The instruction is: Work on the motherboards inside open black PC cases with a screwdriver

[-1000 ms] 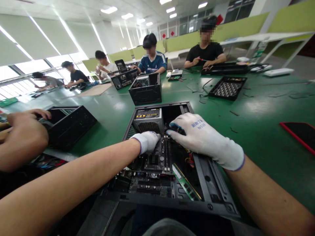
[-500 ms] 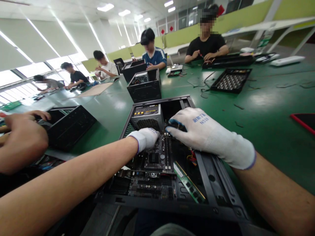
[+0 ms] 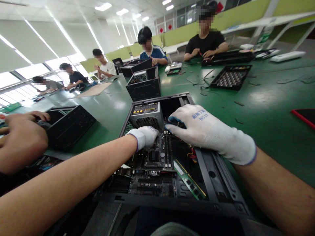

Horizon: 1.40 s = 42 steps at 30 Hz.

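Observation:
An open black computer case [image 3: 216,177] lies in front of me with a motherboard [image 3: 157,157] inside. My left hand [image 3: 147,136], in a white glove, reaches down at the board's far left part beside the power supply [image 3: 147,114]. Its fingers look curled, their tips hidden. My right hand [image 3: 189,126], gloved in white with blue on the palm side, is bent over the board's far right corner. Thumb and fingers come together there, and whatever is between the tips cannot be made out. A green RAM stick [image 3: 189,180] lies slanted in the case, right of the board.
At left, another person's hands [image 3: 27,134] are at a black case [image 3: 71,127]. Beyond mine stands another open case [image 3: 144,83]. A black tray-like panel [image 3: 231,77] and loose wires lie on the green table [image 3: 270,98]. Several people sit around it.
Both my hands stay at nearly the same places on the board. The view has shifted slightly. Across the table, the person in blue has moved a hand and tilted the case there.

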Motion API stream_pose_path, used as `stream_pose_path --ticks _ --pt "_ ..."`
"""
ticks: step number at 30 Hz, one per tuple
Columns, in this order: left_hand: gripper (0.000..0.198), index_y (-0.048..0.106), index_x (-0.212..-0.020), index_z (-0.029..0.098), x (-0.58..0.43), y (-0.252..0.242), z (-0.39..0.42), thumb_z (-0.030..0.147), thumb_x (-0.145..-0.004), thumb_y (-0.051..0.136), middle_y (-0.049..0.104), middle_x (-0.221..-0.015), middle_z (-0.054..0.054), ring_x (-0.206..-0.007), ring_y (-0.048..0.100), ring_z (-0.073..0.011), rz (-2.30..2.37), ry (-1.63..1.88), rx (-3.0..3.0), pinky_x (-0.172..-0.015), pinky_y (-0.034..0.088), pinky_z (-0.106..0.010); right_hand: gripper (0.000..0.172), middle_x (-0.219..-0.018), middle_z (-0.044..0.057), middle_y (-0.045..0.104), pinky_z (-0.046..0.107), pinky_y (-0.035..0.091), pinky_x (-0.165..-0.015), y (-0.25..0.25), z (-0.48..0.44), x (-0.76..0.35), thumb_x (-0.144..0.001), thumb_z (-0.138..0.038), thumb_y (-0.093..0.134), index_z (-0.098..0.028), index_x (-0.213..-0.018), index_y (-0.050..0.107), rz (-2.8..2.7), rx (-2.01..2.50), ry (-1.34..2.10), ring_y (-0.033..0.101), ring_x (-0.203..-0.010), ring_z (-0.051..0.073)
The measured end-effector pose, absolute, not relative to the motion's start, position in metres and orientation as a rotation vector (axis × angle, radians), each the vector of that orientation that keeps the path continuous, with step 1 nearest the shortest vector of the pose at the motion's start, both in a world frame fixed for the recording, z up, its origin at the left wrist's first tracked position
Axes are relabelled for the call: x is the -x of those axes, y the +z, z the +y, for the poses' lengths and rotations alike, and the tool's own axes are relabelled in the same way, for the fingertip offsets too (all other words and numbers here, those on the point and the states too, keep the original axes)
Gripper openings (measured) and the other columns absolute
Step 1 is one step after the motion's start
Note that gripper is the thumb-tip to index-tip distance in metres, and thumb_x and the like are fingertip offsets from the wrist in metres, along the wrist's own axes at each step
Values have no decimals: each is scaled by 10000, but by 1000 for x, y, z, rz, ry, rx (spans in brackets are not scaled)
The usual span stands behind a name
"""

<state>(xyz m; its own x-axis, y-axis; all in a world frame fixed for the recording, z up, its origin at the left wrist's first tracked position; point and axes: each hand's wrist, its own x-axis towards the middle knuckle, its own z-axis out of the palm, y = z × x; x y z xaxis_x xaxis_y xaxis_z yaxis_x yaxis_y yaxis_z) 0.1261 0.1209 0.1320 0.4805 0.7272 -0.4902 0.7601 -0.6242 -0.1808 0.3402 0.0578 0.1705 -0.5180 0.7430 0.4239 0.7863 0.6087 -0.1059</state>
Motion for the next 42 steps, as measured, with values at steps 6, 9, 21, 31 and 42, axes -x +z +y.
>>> stream_pose_path --ticks 6,9,21,31,42 --pt "425 719 -1242 154 -125 130 123 266 -834 757 733 -1304 -167 -1210 702 -314 1326 -838 -2647 -1077 537 -384 408 -1121 143 763 418 473 -934 173 56 -339 -1033 -498 536 -160 -1125 745 -2413 1212 -131 676 -1046 310" --pt "414 726 -1236 169 -128 132 124 276 -836 750 753 -1262 -144 -1194 709 -292 1322 -855 -2644 -1069 538 -355 414 -1121 153 768 427 475 -933 176 55 -338 -1027 -495 544 -151 -1122 753 -2405 1240 -95 677 -1050 316" --pt "472 719 -1252 168 -131 136 128 279 -799 791 762 -1250 -139 -1183 712 -296 1317 -921 -2638 -1043 548 -340 436 -1127 155 765 418 466 -936 171 57 -340 -1042 -501 514 -141 -1128 744 -2411 1226 -140 676 -1057 313" --pt "471 706 -1279 134 -133 137 129 282 -838 777 733 -1312 -166 -1206 704 -310 1334 -937 -2612 -1059 547 -353 410 -1122 156 765 412 469 -931 179 52 -337 -1035 -478 536 -140 -1124 749 -2417 1269 -102 676 -1045 311" --pt "539 694 -1317 117 -135 139 128 280 -815 805 727 -1335 -173 -1222 698 -319 1286 -945 -2604 -1077 536 -361 427 -1101 153 768 432 477 -946 172 57 -340 -1038 -494 535 -137 -1135 748 -2417 1213 -152 683 -1048 317"
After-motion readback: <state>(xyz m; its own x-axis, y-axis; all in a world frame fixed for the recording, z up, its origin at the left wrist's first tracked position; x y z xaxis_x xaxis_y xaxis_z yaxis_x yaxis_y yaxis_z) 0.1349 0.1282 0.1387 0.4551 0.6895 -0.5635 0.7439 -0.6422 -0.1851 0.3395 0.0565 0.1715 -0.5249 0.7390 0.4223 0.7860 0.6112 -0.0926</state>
